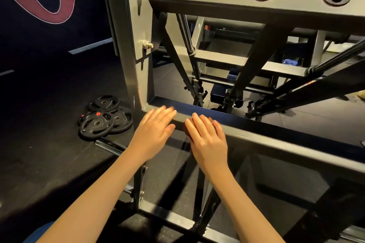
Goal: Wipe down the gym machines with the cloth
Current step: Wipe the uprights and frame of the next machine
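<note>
A grey steel gym machine frame fills the view, with a horizontal crossbar running from the middle to the right. My left hand lies flat with straight fingers on the crossbar's left end, near the upright post. My right hand presses down flat on the bar just to its right. A small dark reddish cloth peeks out from under the right palm; most of it is hidden by the hand.
Three black weight plates lie stacked on the dark rubber floor to the left, with a chrome bar beside them. Behind the crossbar are diagonal struts, a padded seat and a blue rag. A lower frame rail crosses near my arms.
</note>
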The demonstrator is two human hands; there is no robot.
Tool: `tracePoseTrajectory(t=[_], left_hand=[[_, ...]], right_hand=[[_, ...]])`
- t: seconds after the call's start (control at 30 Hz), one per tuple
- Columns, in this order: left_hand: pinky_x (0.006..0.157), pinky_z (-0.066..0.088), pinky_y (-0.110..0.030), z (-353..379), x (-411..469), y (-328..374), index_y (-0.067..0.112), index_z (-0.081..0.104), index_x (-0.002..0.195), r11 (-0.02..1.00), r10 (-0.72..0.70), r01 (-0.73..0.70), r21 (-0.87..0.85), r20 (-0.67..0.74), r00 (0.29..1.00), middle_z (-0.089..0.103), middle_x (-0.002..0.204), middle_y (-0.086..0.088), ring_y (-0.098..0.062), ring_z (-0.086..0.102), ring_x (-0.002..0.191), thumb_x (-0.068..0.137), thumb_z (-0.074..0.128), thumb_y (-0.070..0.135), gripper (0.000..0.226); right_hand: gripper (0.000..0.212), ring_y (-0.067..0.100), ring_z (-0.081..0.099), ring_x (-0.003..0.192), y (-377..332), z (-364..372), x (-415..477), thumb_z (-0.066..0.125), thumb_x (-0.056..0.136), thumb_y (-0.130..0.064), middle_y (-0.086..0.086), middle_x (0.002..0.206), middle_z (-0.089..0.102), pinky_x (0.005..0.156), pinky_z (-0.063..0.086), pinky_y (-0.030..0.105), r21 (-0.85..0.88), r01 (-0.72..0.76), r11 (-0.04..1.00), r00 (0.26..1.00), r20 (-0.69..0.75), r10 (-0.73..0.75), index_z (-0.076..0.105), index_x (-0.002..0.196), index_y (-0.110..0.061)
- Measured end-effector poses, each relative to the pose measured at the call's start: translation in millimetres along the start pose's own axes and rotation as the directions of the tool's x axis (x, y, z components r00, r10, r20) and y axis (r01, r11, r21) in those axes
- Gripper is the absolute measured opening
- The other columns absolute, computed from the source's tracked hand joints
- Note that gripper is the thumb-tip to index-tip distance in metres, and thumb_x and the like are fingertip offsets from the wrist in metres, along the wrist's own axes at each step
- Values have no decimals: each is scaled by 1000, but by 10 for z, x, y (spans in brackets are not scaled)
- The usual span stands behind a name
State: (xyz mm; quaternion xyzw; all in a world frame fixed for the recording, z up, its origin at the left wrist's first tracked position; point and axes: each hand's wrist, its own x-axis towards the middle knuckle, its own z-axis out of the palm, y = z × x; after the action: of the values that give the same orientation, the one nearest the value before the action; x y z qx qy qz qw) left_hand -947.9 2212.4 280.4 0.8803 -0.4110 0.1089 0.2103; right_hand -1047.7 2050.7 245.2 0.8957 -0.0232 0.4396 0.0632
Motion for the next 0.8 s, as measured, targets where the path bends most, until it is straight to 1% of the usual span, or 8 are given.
tracePoseTrajectory(t=[0.1,0.2,0.37,0.5,0.6,0.67,0.73,0.8], left_hand=[[116,-5,-25,-33,-28,35,23,26,152,1000,-5,5,21,17,1000,24,159,8,-8,10,148,88,4,56,75],[118,-2,-26,-77,-117,56,22,29,152,1000,-10,10,9,2,1000,27,158,8,-7,13,147,89,6,56,75],[118,21,-34,-236,-315,-158,15,38,147,987,-104,72,-147,-230,967,40,151,1,-12,30,142,99,37,37,53],[114,18,-26,-387,-256,-367,10,32,149,937,-297,204,-283,-338,893,33,153,-4,-16,26,142,101,46,18,51],[111,29,-31,-474,-140,-520,8,35,145,905,-349,230,-357,-315,883,41,140,-4,-21,36,135,102,39,26,47],[109,30,-29,-517,-81,-608,9,37,144,896,-334,214,-389,-272,903,41,139,1,-18,36,135,103,36,27,45],[101,34,-29,-548,-42,-672,11,46,136,892,-306,201,-405,-213,928,47,133,1,-14,43,124,104,36,27,37],[93,35,-28,-566,-29,-732,13,52,128,885,-275,186,-426,-156,949,53,119,3,-8,47,109,104,36,27,32]], right_hand=[[41,32,51,128,173,-77,-188,52,94,-32,10,137,56,114,25,51,-67,-82,994,997,-7,82,60,130,-14],[40,35,55,122,53,15,-140,65,88,-22,16,132,59,113,26,46,-46,-125,991,991,-58,122,62,125,-7],[57,35,61,114,-148,25,53,85,70,-13,17,121,65,104,33,45,141,-145,979,988,-30,151,63,121,-2],[60,29,60,114,-119,-49,64,85,68,-6,17,116,67,100,38,45,337,-172,926,979,-44,198,58,121,-3],[50,19,55,113,-241,-29,151,76,79,-5,20,121,63,98,45,45,543,-274,794,959,87,271,57,125,0],[42,15,53,112,-382,-35,318,69,88,-27,18,123,59,99,48,39,685,-356,636,932,215,291,57,126,-16],[29,11,56,104,-550,-14,539,64,90,-37,9,117,61,92,49,26,743,-356,567,924,191,331,60,117,-26],[28,9,57,102,-751,83,746,67,89,-23,1,112,62,89,48,20,719,-367,591,897,104,430,63,116,-18]])
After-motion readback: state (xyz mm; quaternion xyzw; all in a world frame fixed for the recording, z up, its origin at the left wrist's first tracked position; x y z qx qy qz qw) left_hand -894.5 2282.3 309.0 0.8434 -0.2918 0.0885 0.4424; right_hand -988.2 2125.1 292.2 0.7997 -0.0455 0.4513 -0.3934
